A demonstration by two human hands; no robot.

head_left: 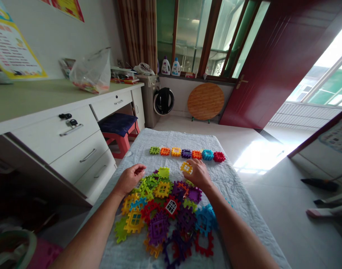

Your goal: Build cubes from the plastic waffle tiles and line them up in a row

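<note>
My right hand [199, 174] grips a yellow building block piece [186, 168] with a window pattern, lifted at the far side of the pile. My left hand [131, 178] is at the pile's left edge with its fingers curled; whether anything sits in them is hidden. Between my forearms spreads a loose heap of flat interlocking pieces in purple [159, 226], yellow [134, 220], red [172, 206], green [122, 229] and blue [203, 220]. Beyond my hands runs a row of assembled blocks, from a green block [154, 150] at left to a red block [219, 157] at right.
A pale blue cloth [229, 209] covers the table. To the left stand a white desk [75, 145] with drawers and a red stool [122, 144]. Farther back are a washing machine [151, 101], a round wooden board [206, 101] and a dark red door [260, 67].
</note>
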